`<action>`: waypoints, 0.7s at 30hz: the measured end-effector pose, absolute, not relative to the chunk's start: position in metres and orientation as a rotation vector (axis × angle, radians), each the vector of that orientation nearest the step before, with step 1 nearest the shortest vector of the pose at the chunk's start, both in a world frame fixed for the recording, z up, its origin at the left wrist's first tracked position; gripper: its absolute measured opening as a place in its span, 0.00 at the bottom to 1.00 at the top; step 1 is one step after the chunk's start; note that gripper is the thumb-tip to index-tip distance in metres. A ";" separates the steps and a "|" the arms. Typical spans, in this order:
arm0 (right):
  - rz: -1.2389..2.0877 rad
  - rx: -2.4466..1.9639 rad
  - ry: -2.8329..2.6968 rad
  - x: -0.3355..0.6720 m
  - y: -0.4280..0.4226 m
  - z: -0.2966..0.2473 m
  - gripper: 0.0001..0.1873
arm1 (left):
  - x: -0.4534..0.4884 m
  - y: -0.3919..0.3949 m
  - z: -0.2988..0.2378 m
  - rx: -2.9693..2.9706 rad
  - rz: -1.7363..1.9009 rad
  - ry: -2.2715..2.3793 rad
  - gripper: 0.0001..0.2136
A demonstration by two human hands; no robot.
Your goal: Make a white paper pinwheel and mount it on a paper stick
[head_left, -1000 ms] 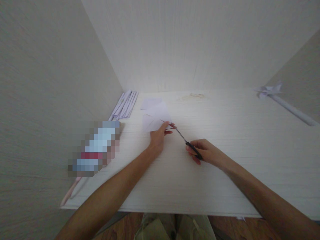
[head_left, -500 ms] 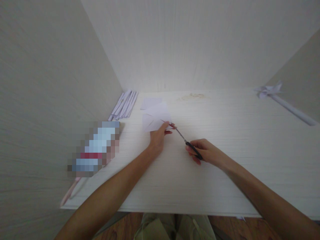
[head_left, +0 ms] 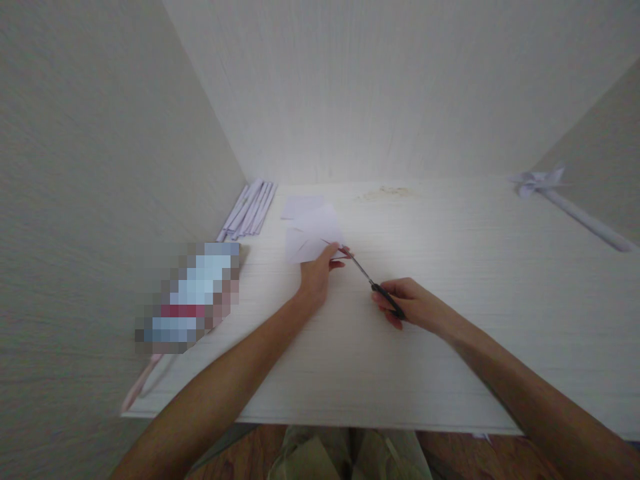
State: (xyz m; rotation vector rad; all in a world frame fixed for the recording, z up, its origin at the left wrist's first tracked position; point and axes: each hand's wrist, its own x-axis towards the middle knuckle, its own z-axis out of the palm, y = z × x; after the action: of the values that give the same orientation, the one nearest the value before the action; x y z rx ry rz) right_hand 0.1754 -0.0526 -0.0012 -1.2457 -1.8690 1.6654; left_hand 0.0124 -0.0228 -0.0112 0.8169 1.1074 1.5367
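My left hand (head_left: 319, 275) pinches the near corner of a pale square sheet of paper (head_left: 311, 237) that has cuts running in from its corners. My right hand (head_left: 407, 303) is closed round the black handles of a pair of scissors (head_left: 373, 285). The blades point up and left and meet the paper right beside my left fingertips. Both hands hover low over the white table (head_left: 450, 320).
Another pale sheet (head_left: 300, 205) lies just behind the held one. Several rolled paper sticks (head_left: 250, 210) lie along the left wall. A blurred-out packet (head_left: 193, 297) sits at the left edge. A finished paper pinwheel on a stick (head_left: 555, 190) lies at the far right.
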 end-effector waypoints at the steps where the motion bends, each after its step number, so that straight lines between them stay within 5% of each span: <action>1: 1.668 -1.244 -1.868 0.175 -0.053 -0.001 0.20 | 0.012 -0.023 -0.011 0.817 1.536 1.105 0.06; 21: 1.627 -1.257 -1.907 0.176 -0.053 0.001 0.20 | 0.012 -0.023 -0.012 0.795 1.609 1.125 0.07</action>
State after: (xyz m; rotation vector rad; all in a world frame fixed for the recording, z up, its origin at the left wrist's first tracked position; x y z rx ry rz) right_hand 0.1765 -0.0533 0.0011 -1.2566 -1.9070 1.6274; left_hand 0.0123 -0.0230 -0.0117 0.7952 1.1252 1.6091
